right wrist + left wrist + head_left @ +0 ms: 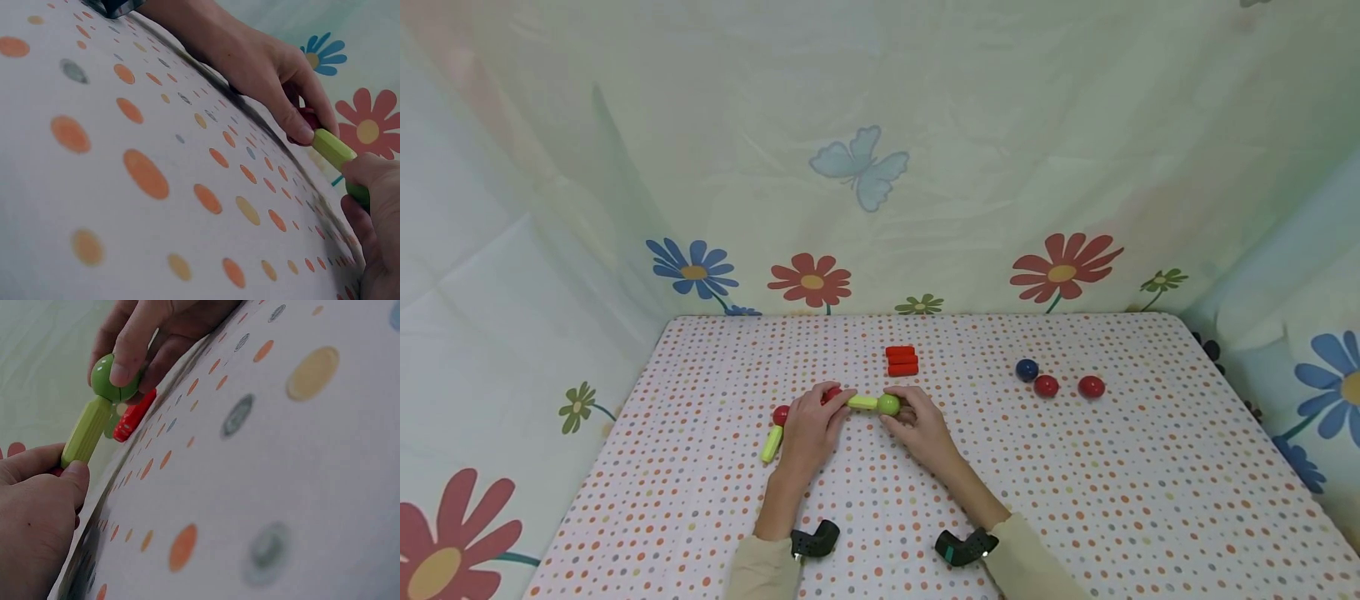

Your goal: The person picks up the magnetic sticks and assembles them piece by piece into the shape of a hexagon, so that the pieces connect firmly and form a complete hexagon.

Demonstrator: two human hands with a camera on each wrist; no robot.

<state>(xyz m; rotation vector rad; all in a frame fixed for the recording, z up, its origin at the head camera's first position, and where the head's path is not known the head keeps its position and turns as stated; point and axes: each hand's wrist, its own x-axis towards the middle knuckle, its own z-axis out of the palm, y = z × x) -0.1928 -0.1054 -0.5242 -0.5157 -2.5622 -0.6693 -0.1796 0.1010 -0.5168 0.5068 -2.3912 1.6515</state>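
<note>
In the head view my left hand [808, 427] holds a red ball [831, 395] between thumb and fingers, mostly covered by them. A yellow-green stick [862, 402] reaches from that ball to a green ball [888, 405], which my right hand [925, 432] pinches. The left wrist view shows the stick [87, 431] touching the green ball [102, 376], with my left thumb and finger at its other end. Left of my left hand lies another red ball [780, 415] touching a second yellow-green stick [772, 444]; whether these join the held pieces is hidden.
Several red sticks [902, 361] lie side by side beyond my hands. Toward the right are a blue ball [1027, 370], a red ball [1046, 386] beside it, and another red ball [1092, 387] standing apart. A dotted cloth [1075, 500] covers the table, with a printed curtain behind.
</note>
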